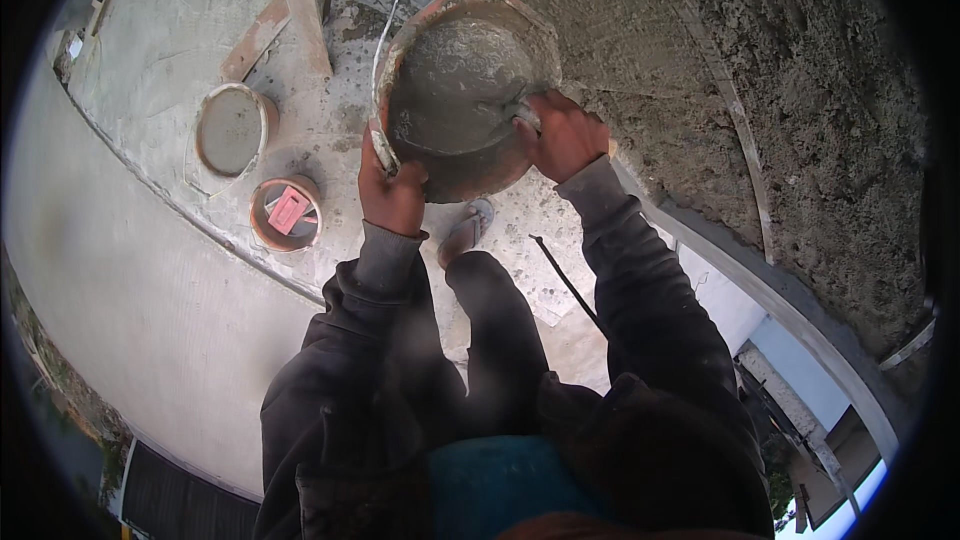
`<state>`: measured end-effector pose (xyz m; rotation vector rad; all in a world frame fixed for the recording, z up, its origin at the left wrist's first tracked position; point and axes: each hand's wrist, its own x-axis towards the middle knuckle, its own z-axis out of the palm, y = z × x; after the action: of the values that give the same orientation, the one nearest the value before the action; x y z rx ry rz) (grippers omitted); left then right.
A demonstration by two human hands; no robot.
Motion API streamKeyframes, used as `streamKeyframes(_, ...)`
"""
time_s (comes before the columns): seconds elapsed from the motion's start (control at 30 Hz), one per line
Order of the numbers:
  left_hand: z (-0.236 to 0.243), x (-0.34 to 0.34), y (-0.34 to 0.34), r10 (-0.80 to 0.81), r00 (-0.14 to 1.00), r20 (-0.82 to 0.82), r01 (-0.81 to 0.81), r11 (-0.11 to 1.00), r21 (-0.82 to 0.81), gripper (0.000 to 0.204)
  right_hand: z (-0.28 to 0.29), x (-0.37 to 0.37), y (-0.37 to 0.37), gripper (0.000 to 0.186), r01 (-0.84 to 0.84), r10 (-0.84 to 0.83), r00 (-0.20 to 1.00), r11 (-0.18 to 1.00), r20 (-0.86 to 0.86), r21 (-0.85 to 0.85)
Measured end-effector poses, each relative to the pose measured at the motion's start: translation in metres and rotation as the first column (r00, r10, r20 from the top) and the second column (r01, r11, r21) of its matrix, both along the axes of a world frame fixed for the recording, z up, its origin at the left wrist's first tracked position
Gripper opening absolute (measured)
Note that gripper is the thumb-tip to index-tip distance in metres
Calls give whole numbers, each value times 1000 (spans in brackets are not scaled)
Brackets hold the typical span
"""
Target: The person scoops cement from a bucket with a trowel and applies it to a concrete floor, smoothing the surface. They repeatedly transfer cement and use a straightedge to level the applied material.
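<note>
Wall [640,60] at R is part smooth, part rough, so prob. unfinished. Bucket [470,177], far ctr., has plenty of wet mortar [460,80] left; L hand [393,197] & R hand [570,137] clench its rim.

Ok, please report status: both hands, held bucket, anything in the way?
Left hand gripping bucket at left; right hand at right side, grip unclear. Wet grey mix inside. Two other buckets apart, left; nothing visibly blocking hands.

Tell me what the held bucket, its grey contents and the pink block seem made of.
Bucket: probably plastic, dull orange-brown under grey smears; rubber is possible.
Contents: likely wet mortar, given the moist sheen and ripples.
Pink block: perhaps plastic, matte and brightly coloured, but too small to tell.
</note>
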<state>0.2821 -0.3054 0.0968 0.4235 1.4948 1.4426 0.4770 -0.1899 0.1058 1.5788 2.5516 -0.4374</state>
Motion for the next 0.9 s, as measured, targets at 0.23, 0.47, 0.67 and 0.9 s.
streamKeyframes(0.23, -15, -32, 31, 49, 998, 43, -49, 999, -21, 71, -3, 2, 2, 25, 62, -27, 993, 953, -119, 298)
streamKeyframes(0.47, -44, -59, 29, 245, 958, 148, -222, 963, -154, 68, 21, -26, 14, 30, -10, 94, 976, 920, -197, 392)
streamKeyframes(0.67, -66, -82, -4, 356, 930, 88, -336, 923, -186, 64, 62, -35, 55, 31, -186, 31, 887, 937, -461, -295)
streamKeyframes(0.9, -56, -107, -12, 253, 966, 54, -238, 951, -200, 63, 76, 12, 150, 41, 360, -432, 824, 898, -366, -252)
